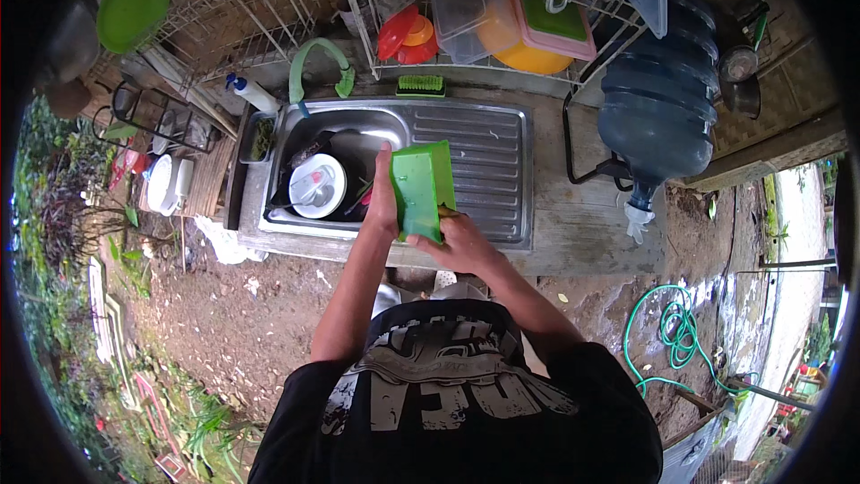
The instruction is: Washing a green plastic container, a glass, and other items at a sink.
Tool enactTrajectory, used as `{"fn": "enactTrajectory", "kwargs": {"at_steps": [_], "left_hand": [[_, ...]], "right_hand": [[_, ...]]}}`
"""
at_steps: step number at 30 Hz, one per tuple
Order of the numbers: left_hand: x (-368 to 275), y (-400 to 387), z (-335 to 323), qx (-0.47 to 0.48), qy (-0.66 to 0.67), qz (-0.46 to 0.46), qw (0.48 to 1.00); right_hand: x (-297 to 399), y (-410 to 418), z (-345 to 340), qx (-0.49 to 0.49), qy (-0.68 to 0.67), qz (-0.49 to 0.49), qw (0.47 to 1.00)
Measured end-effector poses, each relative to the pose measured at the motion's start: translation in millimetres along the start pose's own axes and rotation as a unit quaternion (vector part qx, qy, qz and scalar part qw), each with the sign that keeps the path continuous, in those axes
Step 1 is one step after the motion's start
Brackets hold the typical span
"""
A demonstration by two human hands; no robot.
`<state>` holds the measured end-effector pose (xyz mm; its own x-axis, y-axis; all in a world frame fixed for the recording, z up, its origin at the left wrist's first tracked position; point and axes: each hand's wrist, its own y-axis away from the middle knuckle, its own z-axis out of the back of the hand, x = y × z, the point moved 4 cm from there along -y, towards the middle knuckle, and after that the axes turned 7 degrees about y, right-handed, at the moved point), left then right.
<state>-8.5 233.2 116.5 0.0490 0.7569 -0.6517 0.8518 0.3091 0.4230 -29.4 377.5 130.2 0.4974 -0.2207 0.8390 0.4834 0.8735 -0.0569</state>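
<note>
Both my hands hold a green translucent plastic container [415, 195] tilted over the right part of the sink. My left hand [383, 198] lies along its left side with the fingers stretched out. My right hand [460, 238] grips its lower right corner, a dark bit showing at the fingers. In the steel sink basin [376, 122] a white bowl [334, 192] with a spoon rests among dark items that I cannot make out. The ribbed steel drainboard [494, 178] lies to the right. A green hose [295, 67] arches behind the basin.
A green scrub brush [420, 86] lies behind the sink. A white bottle with a blue pump [255, 94] stands at the back left. Above hangs a wire dish rack [463, 70] with plastic containers. A large blue water jug [655, 107] is upside down at the right.
</note>
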Motion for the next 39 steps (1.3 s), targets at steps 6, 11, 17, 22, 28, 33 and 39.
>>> {"fn": "enactTrajectory", "kwargs": {"at_steps": [6,11,17,22,28,33,39], "left_hand": [[21,-8,2,0.001,0.03,0.089,0.996],[31,8,-4,0.037,-0.008,0.09,0.995],[33,1,9,0.042,0.057,0.108,0.992],[19,-9,15,0.077,0.149,0.144,0.975],[19,10,-1,0.098,0.129,0.143,0.976],[26,6,7,0.082,0.1,0.145,0.981],[53,-13,36,0.049,0.132,0.137,0.981]], "right_hand": [[-25,6,-10,0.034,0.097,0.065,0.993],[-17,-6,22,-0.029,-0.16,-0.084,0.983],[-6,-21,22,-0.01,-0.147,-0.081,0.986],[6,-11,14,0.027,-0.043,0.052,0.997],[-5,-5,26,0.027,0.345,0.174,0.922],[-28,-2,29,-0.003,0.384,0.158,0.91],[0,5,6,0.059,0.191,0.105,0.974]]}}
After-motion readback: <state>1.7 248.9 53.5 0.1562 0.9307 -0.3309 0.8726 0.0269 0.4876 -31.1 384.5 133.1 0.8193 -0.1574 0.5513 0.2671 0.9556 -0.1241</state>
